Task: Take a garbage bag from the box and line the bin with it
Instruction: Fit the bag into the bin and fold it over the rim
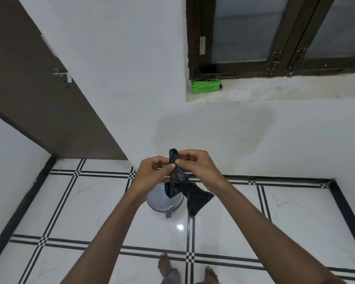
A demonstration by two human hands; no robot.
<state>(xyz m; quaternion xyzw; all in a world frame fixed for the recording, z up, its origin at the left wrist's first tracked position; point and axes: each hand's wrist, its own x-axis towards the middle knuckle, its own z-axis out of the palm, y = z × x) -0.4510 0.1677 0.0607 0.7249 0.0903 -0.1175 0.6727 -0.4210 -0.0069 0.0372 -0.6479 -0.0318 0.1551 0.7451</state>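
Both hands, left hand (152, 171) & right hand (193, 162), pinching folded black garbage bag (184, 187) above bin (164, 201): thin, limp, prob. slippery film; grip at mouth edge.

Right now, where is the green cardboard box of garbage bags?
In the head view, the green cardboard box lies on the left end of the window ledge, upper right, above the grey bin.

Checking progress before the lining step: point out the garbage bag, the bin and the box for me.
garbage bag (195, 194): head view, on its hanging, still-folded lower part.
bin (162, 203): head view, on the grey domed lid.
box (206, 87): head view, on its green front face.
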